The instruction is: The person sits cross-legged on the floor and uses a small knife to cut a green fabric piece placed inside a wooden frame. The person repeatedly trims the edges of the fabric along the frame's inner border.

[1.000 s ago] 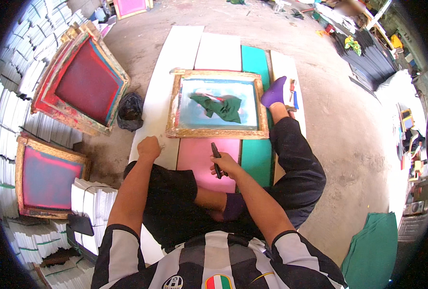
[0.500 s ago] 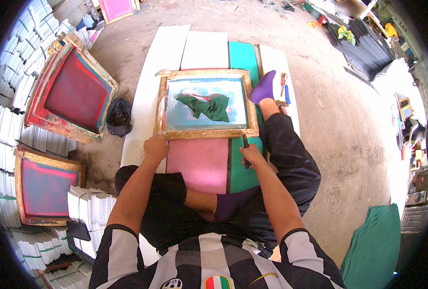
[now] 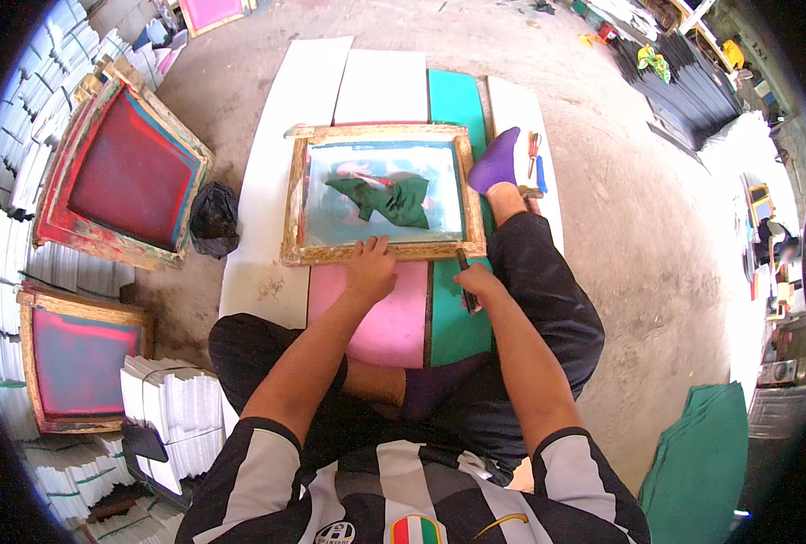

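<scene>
Bare concrete floor point(image 3: 602, 227) fills the frame, with white, pink and teal boards laid side by side at its centre. On them lies a wooden screen-printing frame point(image 3: 382, 250), its mesh smeared with green ink point(image 3: 385, 201). The left hand point(image 3: 369, 269) presses flat on the frame's lower rail, fingers spread apart. The right hand point(image 3: 477, 285), just right of it at the frame's lower right corner, has its fingers clamped around a dark, slim tool point(image 3: 464, 272) over the teal board point(image 3: 457, 326). A purple-socked foot point(image 3: 496, 161) rests beside the frame's right rail. Two more frames with red mesh point(image 3: 117, 177) lean against stacks of white sheets at the left edge.
</scene>
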Tool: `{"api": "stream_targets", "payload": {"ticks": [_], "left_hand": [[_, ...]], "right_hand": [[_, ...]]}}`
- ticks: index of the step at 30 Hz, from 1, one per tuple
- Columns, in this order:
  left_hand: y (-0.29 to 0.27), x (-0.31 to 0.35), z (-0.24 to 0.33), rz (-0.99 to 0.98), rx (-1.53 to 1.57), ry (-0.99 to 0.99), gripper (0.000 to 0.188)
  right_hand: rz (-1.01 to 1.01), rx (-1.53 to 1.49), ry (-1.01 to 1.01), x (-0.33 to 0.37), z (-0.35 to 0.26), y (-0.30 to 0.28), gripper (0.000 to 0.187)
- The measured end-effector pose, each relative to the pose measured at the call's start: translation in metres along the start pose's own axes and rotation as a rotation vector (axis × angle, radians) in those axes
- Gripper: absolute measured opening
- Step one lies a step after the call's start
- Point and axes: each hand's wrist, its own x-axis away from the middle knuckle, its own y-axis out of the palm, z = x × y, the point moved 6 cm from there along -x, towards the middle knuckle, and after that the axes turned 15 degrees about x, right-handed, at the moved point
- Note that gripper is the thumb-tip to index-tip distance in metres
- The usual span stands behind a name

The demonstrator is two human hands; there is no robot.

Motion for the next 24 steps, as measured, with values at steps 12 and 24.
{"api": "stream_targets", "payload": {"ticks": [12, 24], "left_hand": [[0.013, 0.005, -0.009, 0.127, 0.11, 0.048, 0.022], [0.013, 0.001, -0.01, 0.166, 0.1, 0.046, 0.018]], "right_hand": [[0.019, 0.009, 0.058, 0.017, -0.011, -0.003, 0.03], [0.134, 0.22, 0.053, 0.019, -0.019, -0.004, 0.022]]}}
